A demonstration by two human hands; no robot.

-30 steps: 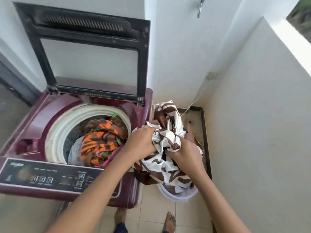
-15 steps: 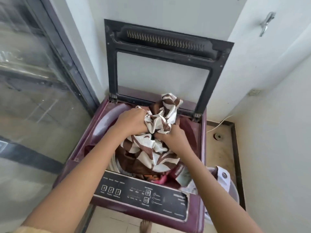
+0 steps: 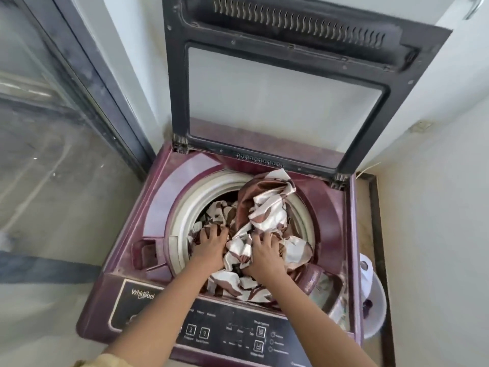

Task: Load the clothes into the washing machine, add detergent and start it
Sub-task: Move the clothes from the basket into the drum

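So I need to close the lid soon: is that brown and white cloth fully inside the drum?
No. The cloth bulges above the drum rim.

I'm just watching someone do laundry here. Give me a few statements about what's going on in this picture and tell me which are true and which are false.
1. The washing machine's lid stands open. True.
2. Both hands are pressing on the brown and white cloth in the drum. True: the left hand and right hand both lie on it.
3. All of the cloth is down inside the drum. False: part of it lies over the white drum rim at the back and the front.
4. The right hand is pushing a button on the control panel. False: it is on the cloth.
5. A white basket stands to the right of the machine. True.
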